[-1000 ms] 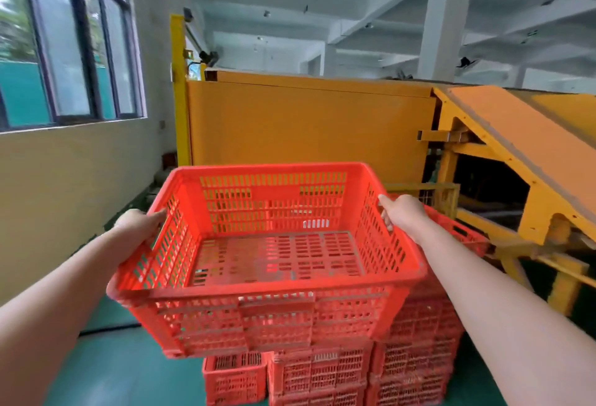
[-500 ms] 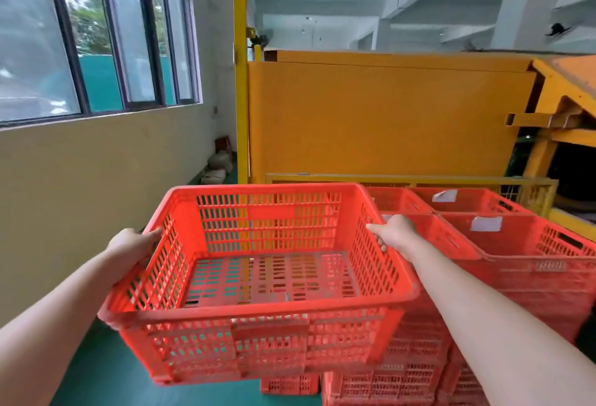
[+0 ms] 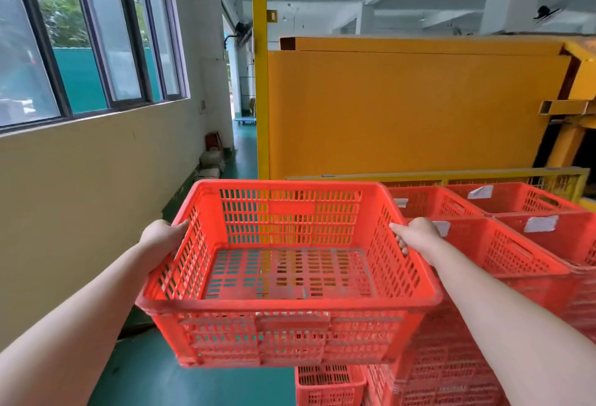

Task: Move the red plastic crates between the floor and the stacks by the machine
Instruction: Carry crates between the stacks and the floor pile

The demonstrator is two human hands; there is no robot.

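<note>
I carry an empty red slatted crate (image 3: 290, 276) in the air at chest height. My left hand (image 3: 163, 235) grips its left rim and my right hand (image 3: 417, 236) grips its right rim, fingers curled under the edge. To the right stand tall stacks of red crates (image 3: 516, 260), their open tops level with the carried crate and some bearing white labels. A lower red crate (image 3: 329, 384) sits on the floor beneath the carried one.
The big yellow machine (image 3: 419, 109) with a yellow post (image 3: 259, 67) rises behind the stacks, and a low yellow mesh guard (image 3: 483, 176) runs along it. A wall with windows (image 3: 80, 164) is on the left. Green floor (image 3: 193, 373) lies below, with a narrow aisle past sacks (image 3: 211, 160).
The view has swung left and the stacks' tops have come into sight on the right. The carried crate has moved left of the stacks; both hands keep the same grip.
</note>
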